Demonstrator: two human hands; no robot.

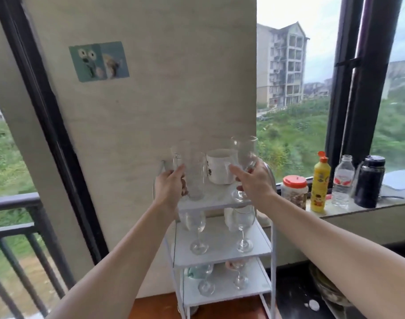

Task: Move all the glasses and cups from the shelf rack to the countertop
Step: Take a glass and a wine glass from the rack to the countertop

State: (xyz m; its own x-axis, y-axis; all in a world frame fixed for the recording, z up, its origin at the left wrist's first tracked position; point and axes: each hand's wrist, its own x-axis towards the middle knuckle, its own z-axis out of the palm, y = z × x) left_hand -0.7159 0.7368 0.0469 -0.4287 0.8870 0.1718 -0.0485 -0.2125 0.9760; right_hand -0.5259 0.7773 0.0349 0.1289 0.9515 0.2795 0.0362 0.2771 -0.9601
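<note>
A white three-tier shelf rack (222, 254) stands against the wall. On its top tier my left hand (170, 185) wraps a tall clear glass (177, 157), with another tall clear glass (198, 176) just beside it. My right hand (254, 180) grips a stemmed wine glass (244, 155) whose foot sits at the tier's right edge. A white mug (220, 166) stands between my hands at the back. Two wine glasses (198, 229) (243, 224) stand on the middle tier, and two more (206, 282) (239, 275) on the bottom tier.
A window sill (358, 209) to the right carries an orange-lidded jar (294, 192), a yellow squeeze bottle (320, 183), a water bottle (343, 180) and a black flask (369, 180). A brown wooden surface (155, 307) lies under the rack. A black railing (12, 226) is at left.
</note>
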